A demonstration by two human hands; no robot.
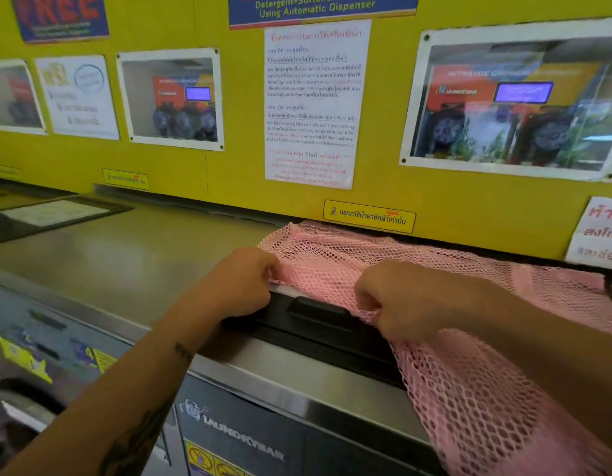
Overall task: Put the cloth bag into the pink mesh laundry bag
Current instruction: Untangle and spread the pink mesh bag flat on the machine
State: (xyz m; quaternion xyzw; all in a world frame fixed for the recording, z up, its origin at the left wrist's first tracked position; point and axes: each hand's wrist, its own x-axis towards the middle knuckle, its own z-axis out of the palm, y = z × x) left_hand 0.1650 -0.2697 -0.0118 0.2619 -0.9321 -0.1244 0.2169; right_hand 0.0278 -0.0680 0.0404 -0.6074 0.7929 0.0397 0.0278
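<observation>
Head view: mesh bag [469, 389] cropped right.

The steel washing machine top [133, 255] carries the pink mesh laundry bag [435, 269], draped over its front edge.

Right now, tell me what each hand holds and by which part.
Both hold the pink mesh laundry bag: left hand at its left edge, right hand on bunched mesh at the machine's front edge. No cloth bag visible.
</observation>
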